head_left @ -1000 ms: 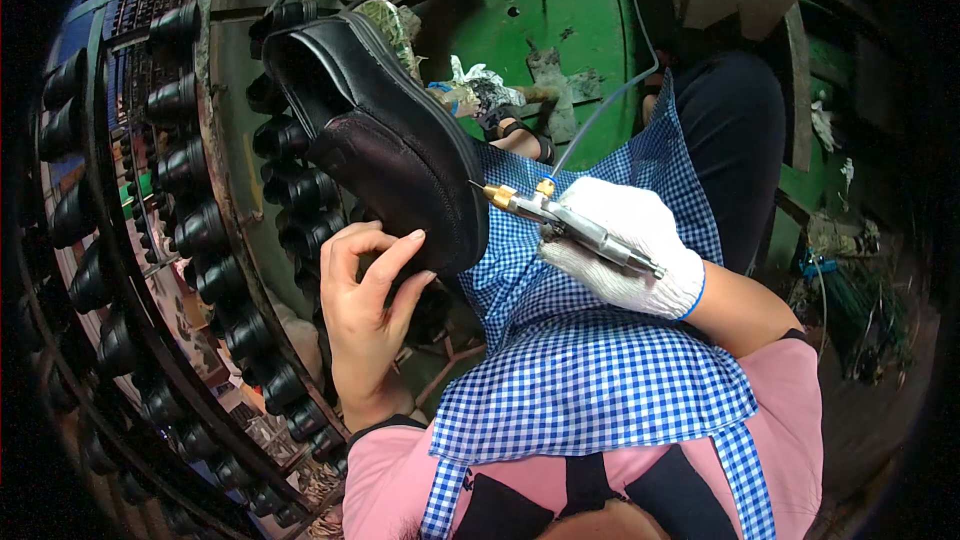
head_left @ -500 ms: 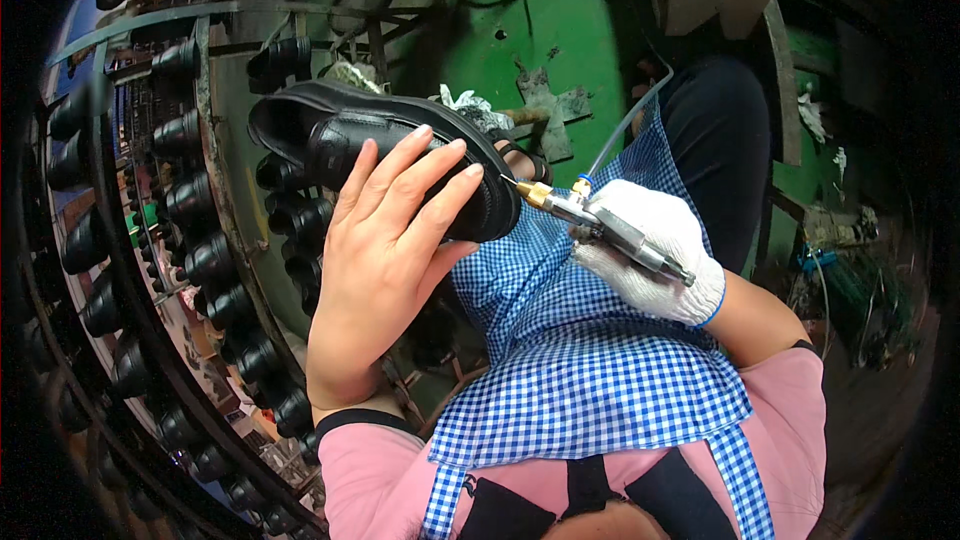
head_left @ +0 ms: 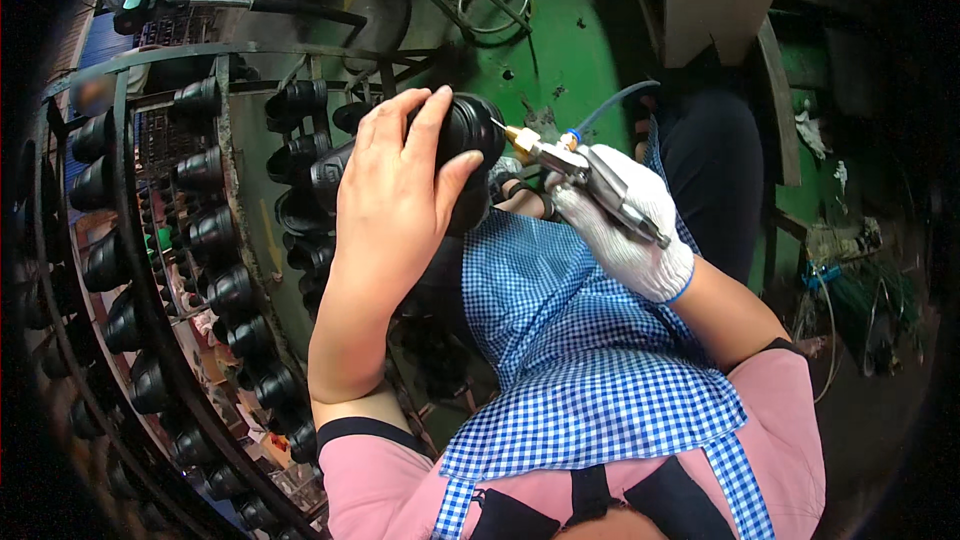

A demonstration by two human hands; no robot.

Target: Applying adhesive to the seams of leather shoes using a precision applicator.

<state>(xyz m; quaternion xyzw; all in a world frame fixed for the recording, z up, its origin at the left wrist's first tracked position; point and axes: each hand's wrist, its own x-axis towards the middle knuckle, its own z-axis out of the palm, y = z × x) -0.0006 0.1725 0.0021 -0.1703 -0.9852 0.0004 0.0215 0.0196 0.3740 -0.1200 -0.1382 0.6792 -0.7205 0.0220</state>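
Note:
My bare left hand (head_left: 392, 195) is wrapped over a black leather shoe (head_left: 472, 135), with fingers over its upper and the thumb below. The hand hides much of the shoe; its rounded end faces right. In my right hand (head_left: 625, 225), in a white knit glove, is a slim metal spray gun (head_left: 590, 175) with a brass front and a thin needle-like nozzle. That nozzle points up and left, its tip close to the shoe's edge; whether they touch I cannot tell. A blue-grey hose (head_left: 615, 108) runs from the gun's fitting.
To the left stands a curved metal rack (head_left: 225, 140) holding several rows of black shoes (head_left: 205, 230). A coiled hose (head_left: 495, 0) lies on the green floor (head_left: 560, 20). At the upper right is a grey-brown panel (head_left: 720, 0); tangled cords (head_left: 870, 310) lie at the far right.
The shoe has been turned, so its long side and opening no longer show as before. Both hands have shifted upward in view, the right one also leftward with the spray gun.

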